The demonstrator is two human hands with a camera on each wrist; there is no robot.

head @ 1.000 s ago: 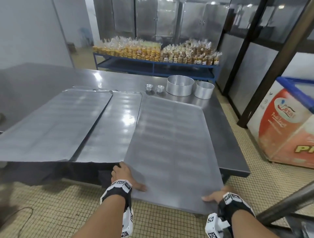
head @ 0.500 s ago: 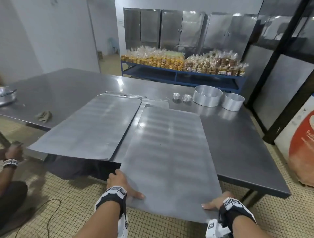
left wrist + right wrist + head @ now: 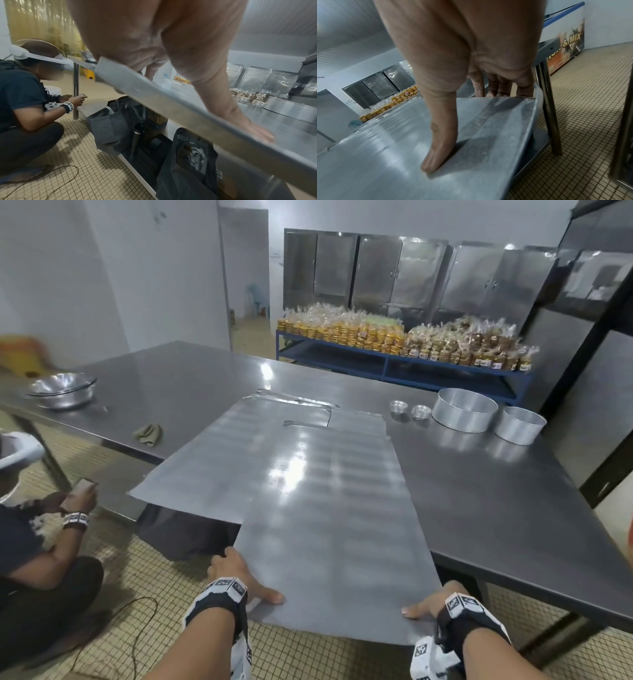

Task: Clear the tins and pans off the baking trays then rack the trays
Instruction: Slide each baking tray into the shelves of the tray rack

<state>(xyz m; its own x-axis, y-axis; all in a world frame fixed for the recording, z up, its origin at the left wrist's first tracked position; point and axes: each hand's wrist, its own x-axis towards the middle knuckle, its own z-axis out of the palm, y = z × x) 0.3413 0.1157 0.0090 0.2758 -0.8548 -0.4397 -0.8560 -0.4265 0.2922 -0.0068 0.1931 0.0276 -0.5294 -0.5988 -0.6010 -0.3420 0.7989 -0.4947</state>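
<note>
Your left hand point(image 3: 239, 578) grasps the near-left corner of the top baking tray point(image 3: 329, 508), thumb flat on top, fingers curled under the edge. Your right hand point(image 3: 433, 601) grasps the near-right corner the same way; the right wrist view shows the thumb pressed on the surface and the fingers point(image 3: 498, 86) wrapped below the rim. The tray juts off the steel table point(image 3: 513, 508) toward you, its far end lying over a second tray point(image 3: 219, 460), which sits ahead and to the left of your left hand. Two round pans point(image 3: 464, 409) and small tins point(image 3: 399, 406) stand on the table far ahead of your right hand. A crouching person point(image 3: 37, 542) is to the left of your left hand, holding a phone.
</note>
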